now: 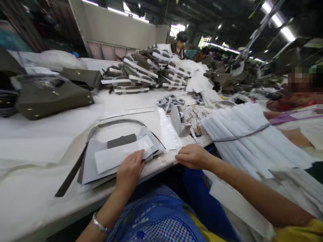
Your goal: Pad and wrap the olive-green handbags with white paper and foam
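Note:
My left hand [130, 171] lies over the near right end of a white wrapped packet [113, 158], its fingers together and curled at the packet's edge. Under the packet are grey sheets [92, 161] and a dark flat piece [121, 140]. A long dark strap [72, 171] and a curved handle-like band [118, 121] lie around this stack. To the right, my right hand [193, 156] is closed at the table's front edge, fingertips pinched; what they hold is too small to make out. A clear crinkled film strip [170, 134] lies just behind it.
A tape dispenser [178, 121] and several tape rolls [170, 102] stand beyond my right hand. Wrapped dark straps are piled [143, 72] at the back. Olive bags [52, 95] sit at left. A tied white bundle [252, 134] lies right, near another person's arm [299, 137].

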A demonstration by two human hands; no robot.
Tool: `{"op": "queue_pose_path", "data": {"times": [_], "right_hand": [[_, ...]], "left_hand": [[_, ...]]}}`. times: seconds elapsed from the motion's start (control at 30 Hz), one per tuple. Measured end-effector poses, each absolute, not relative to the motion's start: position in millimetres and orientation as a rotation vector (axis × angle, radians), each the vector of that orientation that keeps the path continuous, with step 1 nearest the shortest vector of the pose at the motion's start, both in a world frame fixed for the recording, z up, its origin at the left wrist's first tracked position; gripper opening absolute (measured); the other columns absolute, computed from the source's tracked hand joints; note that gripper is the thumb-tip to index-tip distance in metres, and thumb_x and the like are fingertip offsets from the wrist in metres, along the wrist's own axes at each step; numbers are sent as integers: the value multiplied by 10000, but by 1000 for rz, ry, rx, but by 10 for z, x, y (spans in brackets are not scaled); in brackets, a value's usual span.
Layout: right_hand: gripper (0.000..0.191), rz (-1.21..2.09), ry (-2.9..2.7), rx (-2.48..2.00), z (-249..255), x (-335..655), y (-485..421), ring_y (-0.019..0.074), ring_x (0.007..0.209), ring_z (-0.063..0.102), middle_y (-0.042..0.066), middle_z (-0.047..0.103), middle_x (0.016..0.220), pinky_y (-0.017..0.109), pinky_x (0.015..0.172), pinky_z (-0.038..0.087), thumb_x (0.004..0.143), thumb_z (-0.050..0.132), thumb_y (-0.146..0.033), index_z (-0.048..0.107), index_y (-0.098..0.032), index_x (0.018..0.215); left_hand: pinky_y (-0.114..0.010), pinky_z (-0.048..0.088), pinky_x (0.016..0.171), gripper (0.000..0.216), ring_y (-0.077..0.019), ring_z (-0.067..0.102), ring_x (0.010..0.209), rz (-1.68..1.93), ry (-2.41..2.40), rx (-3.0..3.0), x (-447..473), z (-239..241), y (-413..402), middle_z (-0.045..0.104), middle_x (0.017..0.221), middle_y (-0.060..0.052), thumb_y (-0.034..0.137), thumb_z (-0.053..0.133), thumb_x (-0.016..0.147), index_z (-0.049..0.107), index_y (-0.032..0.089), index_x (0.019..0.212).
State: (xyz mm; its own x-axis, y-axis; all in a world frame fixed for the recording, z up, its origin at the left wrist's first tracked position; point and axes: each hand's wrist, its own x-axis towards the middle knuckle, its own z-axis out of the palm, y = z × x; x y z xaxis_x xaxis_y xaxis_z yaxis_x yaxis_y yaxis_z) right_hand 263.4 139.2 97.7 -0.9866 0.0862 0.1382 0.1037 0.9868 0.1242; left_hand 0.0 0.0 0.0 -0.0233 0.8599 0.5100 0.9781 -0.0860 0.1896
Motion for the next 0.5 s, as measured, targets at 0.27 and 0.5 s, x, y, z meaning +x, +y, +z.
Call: {"op": "queue_pose_path", "data": {"times": [0.27, 0.5], "right_hand": [[272, -317, -3077, 26, 725, 1604, 1307, 181, 686, 582, 34, 654, 751, 309, 578, 292, 923, 637, -406, 617, -166, 797], [204, -428, -3115, -11, 662, 1365, 1306, 203, 716, 592, 58, 649, 747, 332, 593, 295, 964, 540, -288, 628, -148, 845]], "left_hand": [[-358, 508, 959, 381, -245, 642, 1069, -813, -1959, -1993, -12, -14, 10, 695, 1160, -111, 182, 585, 912, 541, 131, 1286], [-359, 488, 995, 416, -232, 620, 1099, -927, -2009, -2002, 16, 50, -23, 682, 1193, -86, 158, 593, 875, 546, 143, 1288]]}}
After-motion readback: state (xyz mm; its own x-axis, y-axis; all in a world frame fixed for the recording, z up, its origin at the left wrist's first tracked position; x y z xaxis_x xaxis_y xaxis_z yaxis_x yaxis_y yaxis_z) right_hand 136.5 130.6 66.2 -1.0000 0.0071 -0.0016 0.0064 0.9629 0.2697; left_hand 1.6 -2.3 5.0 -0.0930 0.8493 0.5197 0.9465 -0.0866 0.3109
